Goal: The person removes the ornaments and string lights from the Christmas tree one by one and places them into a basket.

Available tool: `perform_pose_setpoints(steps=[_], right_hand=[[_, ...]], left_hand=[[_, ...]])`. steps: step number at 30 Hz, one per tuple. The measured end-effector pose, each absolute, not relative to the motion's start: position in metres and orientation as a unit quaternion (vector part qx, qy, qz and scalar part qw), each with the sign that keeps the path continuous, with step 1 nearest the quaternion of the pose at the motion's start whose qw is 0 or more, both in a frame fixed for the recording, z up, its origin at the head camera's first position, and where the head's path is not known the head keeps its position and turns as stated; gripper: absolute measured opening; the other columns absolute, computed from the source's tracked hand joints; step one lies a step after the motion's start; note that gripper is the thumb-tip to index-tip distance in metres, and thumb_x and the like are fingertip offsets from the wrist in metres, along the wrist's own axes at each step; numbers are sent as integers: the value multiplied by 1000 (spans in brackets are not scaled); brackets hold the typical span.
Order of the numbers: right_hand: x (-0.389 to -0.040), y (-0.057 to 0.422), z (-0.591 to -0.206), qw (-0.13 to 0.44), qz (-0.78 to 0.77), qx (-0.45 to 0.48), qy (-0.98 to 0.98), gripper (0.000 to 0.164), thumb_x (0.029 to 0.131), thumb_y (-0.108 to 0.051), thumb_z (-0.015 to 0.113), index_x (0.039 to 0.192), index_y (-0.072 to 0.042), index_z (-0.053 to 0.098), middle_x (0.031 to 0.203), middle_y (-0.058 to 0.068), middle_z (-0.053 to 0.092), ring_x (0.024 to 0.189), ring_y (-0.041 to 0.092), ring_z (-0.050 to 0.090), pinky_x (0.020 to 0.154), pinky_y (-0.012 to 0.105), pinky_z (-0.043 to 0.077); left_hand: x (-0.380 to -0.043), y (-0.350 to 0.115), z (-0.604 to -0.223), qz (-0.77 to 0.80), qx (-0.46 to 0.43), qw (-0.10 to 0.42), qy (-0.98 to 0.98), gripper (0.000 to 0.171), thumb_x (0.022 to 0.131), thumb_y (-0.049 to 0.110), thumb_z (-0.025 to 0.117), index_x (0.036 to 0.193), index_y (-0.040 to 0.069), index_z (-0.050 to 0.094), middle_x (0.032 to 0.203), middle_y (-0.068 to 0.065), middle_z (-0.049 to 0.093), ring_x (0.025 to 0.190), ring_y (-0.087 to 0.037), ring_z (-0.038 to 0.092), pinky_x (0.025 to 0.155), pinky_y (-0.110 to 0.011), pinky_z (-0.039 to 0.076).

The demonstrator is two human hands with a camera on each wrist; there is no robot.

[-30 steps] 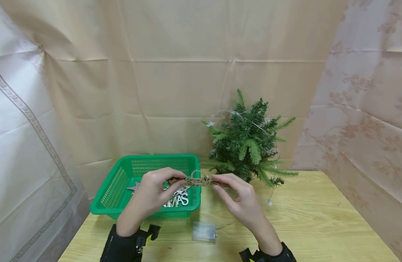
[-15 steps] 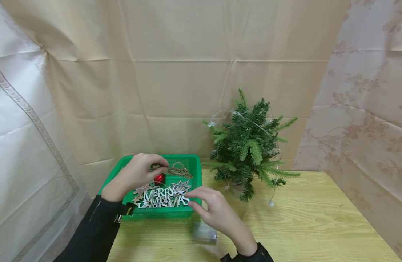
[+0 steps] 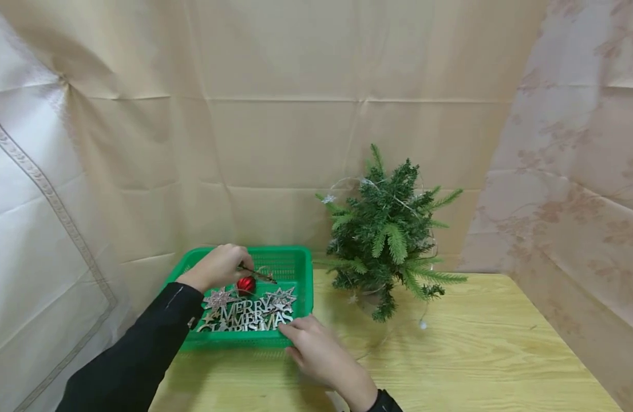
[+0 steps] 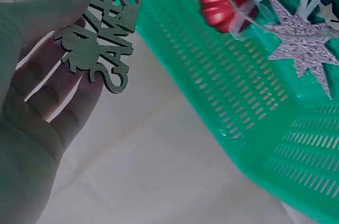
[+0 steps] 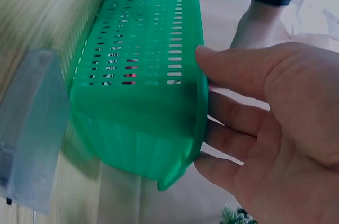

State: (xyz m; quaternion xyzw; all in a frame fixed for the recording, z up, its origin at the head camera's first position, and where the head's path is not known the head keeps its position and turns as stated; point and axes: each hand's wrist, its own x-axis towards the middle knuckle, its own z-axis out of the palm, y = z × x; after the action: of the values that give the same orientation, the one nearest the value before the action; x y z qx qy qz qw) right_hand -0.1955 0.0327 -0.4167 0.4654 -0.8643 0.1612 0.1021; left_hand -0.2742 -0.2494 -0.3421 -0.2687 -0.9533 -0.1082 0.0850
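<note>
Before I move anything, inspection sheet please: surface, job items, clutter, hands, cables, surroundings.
Surface: wood-grain table.
Job items: green basket holding a red ornament, letter pieces and glittery stars; one letter cut-out in hand above it.
Clutter: clear box on the table beside the basket; contents can't be told.
Left hand: pinches the letter cut-out.
Right hand: grips the basket's rim.
Cables: thin wire from the tree across the table; near end hidden.
Surroundings: small green tree right of the basket; beige cloth behind, white cloth left, patterned cloth right.
</note>
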Motion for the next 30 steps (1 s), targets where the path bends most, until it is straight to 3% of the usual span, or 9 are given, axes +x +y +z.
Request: perform_pose_setpoints(steps=[5, 16, 22, 26, 28, 30], right_hand=[[-190, 26, -418, 90, 148, 459, -871, 36, 96, -15, 71, 133, -14, 69, 115, -2, 69, 109, 10, 64, 111, 41, 41], [-193, 25, -422, 102, 161, 457, -869, 31, 96, -9, 70, 126, -14, 73, 114, -3, 72, 108, 9, 66, 111, 42, 40], [-194, 24, -421, 87, 173, 457, -868, 31, 95, -9, 71, 125, -15, 73, 112, -5, 72, 108, 7, 66, 111, 42, 41], [-194, 24, -421, 90, 174, 455, -869, 31, 94, -9, 72, 125, -15, 73, 112, -5, 72, 107, 7, 66, 111, 43, 41], [-194, 25, -421, 89, 175, 453, -869, 31, 94, -10, 72, 125, -15, 73, 112, -5, 72, 107, 7, 66, 111, 43, 41], [-194, 25, -421, 87, 177, 451, -870, 31, 94, -10, 72, 125, -14, 73, 112, -5, 72, 107, 7, 66, 111, 43, 40]], left_hand=[[-284, -254, -355, -115, -265, 72, -955, 10, 87, 2, 77, 89, 11, 80, 88, 3, 72, 81, -17, 68, 73, -37, 57], [-293, -252, -378, -134, -279, 47, -950, 19, 87, -2, 76, 80, 16, 79, 76, 9, 70, 67, -4, 61, 65, -31, 54], [-297, -250, -385, -119, -272, 41, -954, 28, 86, -3, 75, 68, 17, 70, 65, 12, 58, 57, -3, 45, 59, -28, 42], [-301, -249, -390, -117, -281, 34, -952, 39, 86, -6, 72, 59, 19, 57, 58, 15, 42, 54, -4, 31, 56, -26, 31], [-303, -248, -391, -117, -277, 23, -953, 37, 84, -7, 72, 60, 18, 58, 58, 14, 41, 54, -5, 32, 56, -27, 31], [-303, -248, -390, -116, -264, 8, -958, 31, 83, -6, 74, 65, 17, 64, 62, 14, 49, 56, -5, 40, 58, -27, 38]])
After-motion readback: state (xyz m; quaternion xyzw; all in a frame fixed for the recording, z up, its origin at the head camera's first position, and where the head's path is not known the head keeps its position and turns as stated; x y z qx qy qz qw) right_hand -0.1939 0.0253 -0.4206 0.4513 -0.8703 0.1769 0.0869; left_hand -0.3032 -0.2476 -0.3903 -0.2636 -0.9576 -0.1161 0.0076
